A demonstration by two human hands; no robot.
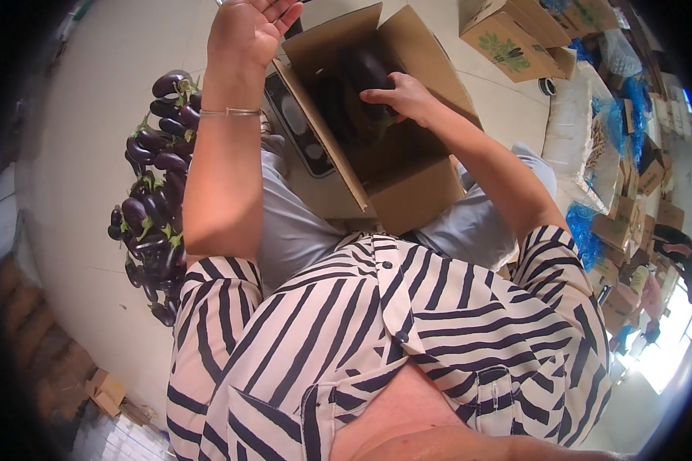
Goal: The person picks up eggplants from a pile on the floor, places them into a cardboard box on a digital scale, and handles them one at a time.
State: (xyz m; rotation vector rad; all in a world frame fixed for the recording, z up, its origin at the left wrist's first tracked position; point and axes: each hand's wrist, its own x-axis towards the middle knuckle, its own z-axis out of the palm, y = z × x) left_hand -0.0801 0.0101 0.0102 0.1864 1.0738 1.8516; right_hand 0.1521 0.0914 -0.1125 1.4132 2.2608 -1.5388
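Note:
My right hand reaches into an open cardboard box between my knees. Its thumb and fingers grip a large dark purple eggplant inside. Deep shadow hides much of the box's inside, though more dark eggplant shapes show faintly there. My left hand is raised at the top edge of the view, left of the box, palm showing. The picture's edge cuts off some of its fingers, so whether it holds anything is hidden. A pile of eggplants with green stems lies on the floor beyond my left arm.
A flat black-framed object lies on the floor against the box's left side. Another printed cardboard box stands at upper right, near a roll of tape. A white foam box, blue plastic and several cartons crowd the right.

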